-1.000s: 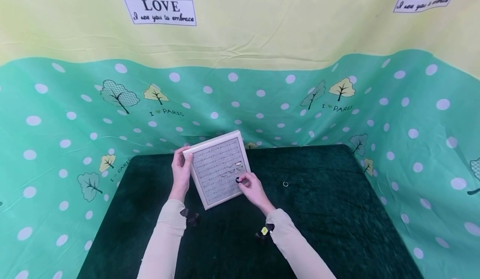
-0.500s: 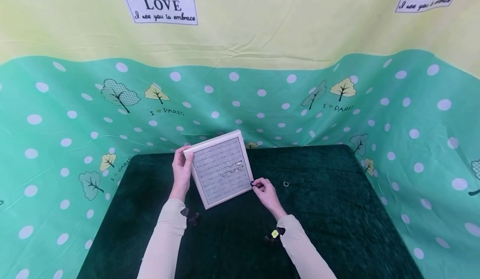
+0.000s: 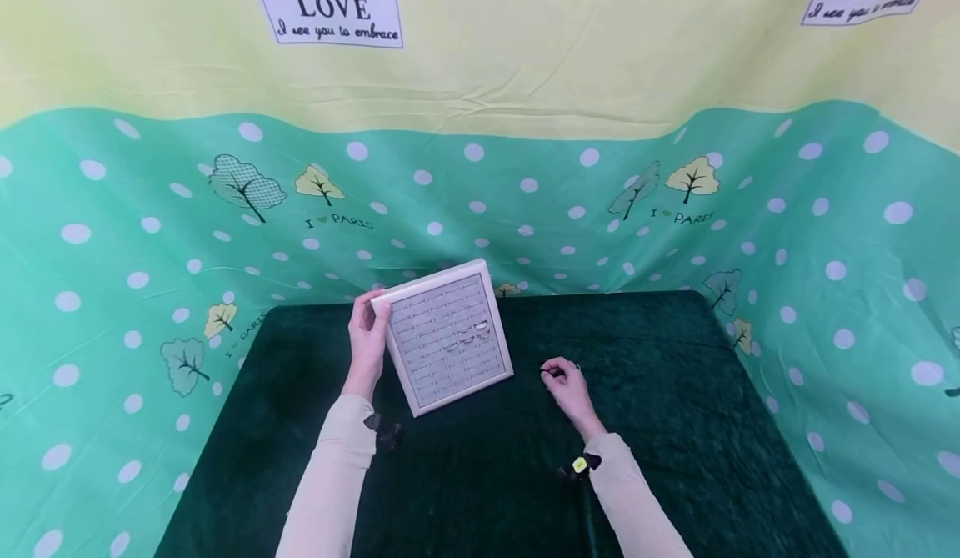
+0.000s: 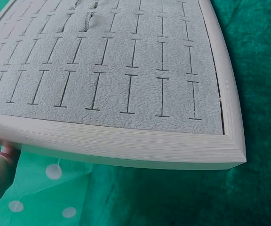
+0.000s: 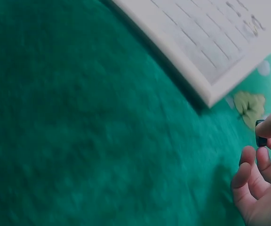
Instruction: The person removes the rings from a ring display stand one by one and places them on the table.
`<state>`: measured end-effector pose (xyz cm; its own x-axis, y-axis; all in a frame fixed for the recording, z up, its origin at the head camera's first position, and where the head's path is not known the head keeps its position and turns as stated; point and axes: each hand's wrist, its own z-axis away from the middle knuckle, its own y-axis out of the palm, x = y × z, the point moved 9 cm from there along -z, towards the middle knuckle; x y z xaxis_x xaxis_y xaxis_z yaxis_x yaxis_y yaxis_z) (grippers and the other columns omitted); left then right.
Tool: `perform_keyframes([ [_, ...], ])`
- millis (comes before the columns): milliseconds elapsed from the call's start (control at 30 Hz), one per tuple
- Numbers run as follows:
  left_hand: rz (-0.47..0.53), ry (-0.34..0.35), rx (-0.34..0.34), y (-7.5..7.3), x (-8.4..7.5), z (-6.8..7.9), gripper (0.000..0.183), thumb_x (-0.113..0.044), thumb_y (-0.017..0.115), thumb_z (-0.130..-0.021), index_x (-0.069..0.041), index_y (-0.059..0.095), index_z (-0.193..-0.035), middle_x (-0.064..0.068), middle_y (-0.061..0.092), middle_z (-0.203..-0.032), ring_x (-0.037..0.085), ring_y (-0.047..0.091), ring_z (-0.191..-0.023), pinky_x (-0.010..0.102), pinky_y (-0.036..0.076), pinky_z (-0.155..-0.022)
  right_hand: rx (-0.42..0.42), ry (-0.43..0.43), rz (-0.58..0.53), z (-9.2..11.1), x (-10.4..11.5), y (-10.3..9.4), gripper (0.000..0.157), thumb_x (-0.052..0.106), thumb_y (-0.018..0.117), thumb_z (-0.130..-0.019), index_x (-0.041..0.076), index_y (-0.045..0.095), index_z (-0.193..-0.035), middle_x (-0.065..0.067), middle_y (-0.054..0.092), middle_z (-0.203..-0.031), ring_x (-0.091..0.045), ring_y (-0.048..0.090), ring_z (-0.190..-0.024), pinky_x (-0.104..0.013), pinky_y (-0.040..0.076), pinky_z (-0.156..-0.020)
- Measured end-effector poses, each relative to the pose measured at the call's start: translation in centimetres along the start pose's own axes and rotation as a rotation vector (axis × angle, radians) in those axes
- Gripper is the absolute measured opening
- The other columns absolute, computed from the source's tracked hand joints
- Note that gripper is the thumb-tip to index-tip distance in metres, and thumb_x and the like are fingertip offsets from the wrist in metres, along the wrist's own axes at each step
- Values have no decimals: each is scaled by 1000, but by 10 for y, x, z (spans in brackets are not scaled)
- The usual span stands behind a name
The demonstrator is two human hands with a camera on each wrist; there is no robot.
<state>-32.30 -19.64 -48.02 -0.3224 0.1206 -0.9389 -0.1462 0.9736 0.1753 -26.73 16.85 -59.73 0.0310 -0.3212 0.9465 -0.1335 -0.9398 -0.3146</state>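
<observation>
My left hand (image 3: 367, 345) grips the upper left edge of a ring display tray (image 3: 427, 379), which has a pale wooden frame and a grey slotted pad. Several rings (image 3: 481, 325) sit in slots towards the right of that pad. To the right of the tray, apart from it, my right hand (image 3: 567, 387) pinches a black ring (image 5: 260, 134) between thumb and fingertips. In the right wrist view the other fingers curl loosely below. A silver ring (image 3: 577, 367) peeks out from behind the right hand in the head view, mostly hidden.
Dark green velvet cloth (image 3: 675, 424) covers the table. Behind it and at both sides hangs a green and yellow printed curtain (image 3: 480, 183) with polka dots. Small cameras are strapped at both wrists.
My right hand has moved right from the tray's pad, carrying the black ring past the frame to beside the silver ring. The left hand and tray stay in place.
</observation>
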Motion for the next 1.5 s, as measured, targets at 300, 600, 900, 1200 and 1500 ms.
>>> perform_keyframes([
  [300,-8,-12,18,7,-17,5,32,-2,51,-99,11,42,-127,28,44,-138,20,55,-102,29,45,-84,-22,109,-53,-4,-24,-30,10,-1,61,-92,-4,62,-101,-16,55,-96,-13,54,-66,-24,45,-59],
  [600,-7,-19,27,6,-14,5,33,-5,52,-99,9,42,-128,20,49,-134,19,56,-99,30,46,-83,-44,121,-19,-11,-34,-59,12,0,60,-93,-7,61,-103,-17,55,-97,-11,53,-67,-24,45,-59],
  [900,-3,-9,-4,-1,8,-1,33,-11,54,-99,4,45,-127,10,53,-129,19,55,-99,29,45,-83,-30,58,219,-18,-40,-85,14,5,59,-94,-2,65,-104,-17,57,-101,-26,53,-85,-35,41,-74],
  [1200,-18,12,-7,-3,9,-2,33,-15,55,-99,1,47,-126,9,54,-127,21,56,-98,30,47,-82,-47,15,288,-16,-47,-88,12,4,61,-92,-1,68,-101,-15,60,-95,-26,56,-81,-36,42,-72],
  [1500,1,-2,3,-3,10,-3,35,-10,54,-99,6,44,-129,13,54,-126,19,56,-96,28,47,-80,-112,-54,275,-11,-45,-91,9,5,62,-88,1,69,-93,-11,57,-87,-20,55,-71,-31,41,-65],
])
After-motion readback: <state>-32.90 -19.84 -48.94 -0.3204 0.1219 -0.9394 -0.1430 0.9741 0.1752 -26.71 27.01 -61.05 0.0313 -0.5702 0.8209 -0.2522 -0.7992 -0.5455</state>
